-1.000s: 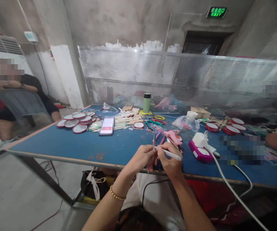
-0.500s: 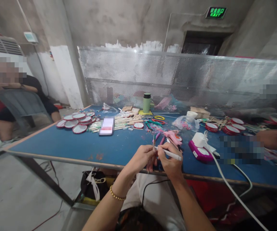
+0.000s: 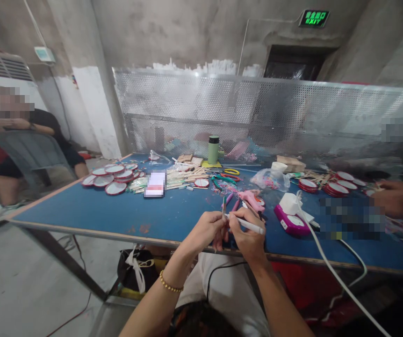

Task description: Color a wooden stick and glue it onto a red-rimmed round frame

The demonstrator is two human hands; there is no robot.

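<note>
Over the near edge of the blue table [image 3: 117, 213], my left hand [image 3: 205, 230] pinches a thin wooden stick [image 3: 224, 206] that points upward. My right hand [image 3: 247, 236] grips a white pen [image 3: 248, 226], its tip touching the stick just above my left fingers. Both hands are close together and touching. A pink glue gun [image 3: 252, 200] lies just beyond them, with a few coloured sticks beside it.
Red-rimmed round mirrors [image 3: 112, 178] and loose sticks lie far left; more mirrors [image 3: 338, 187] far right. A green bottle [image 3: 213, 150], a purple-white device [image 3: 291, 221] with a white cable, and a co-worker's hand [image 3: 398, 199] at right. A person sits at far left. A perforated metal screen backs the table.
My hands, stick and pen stay in place. The co-worker's hand at the right edge has shifted over the table.
</note>
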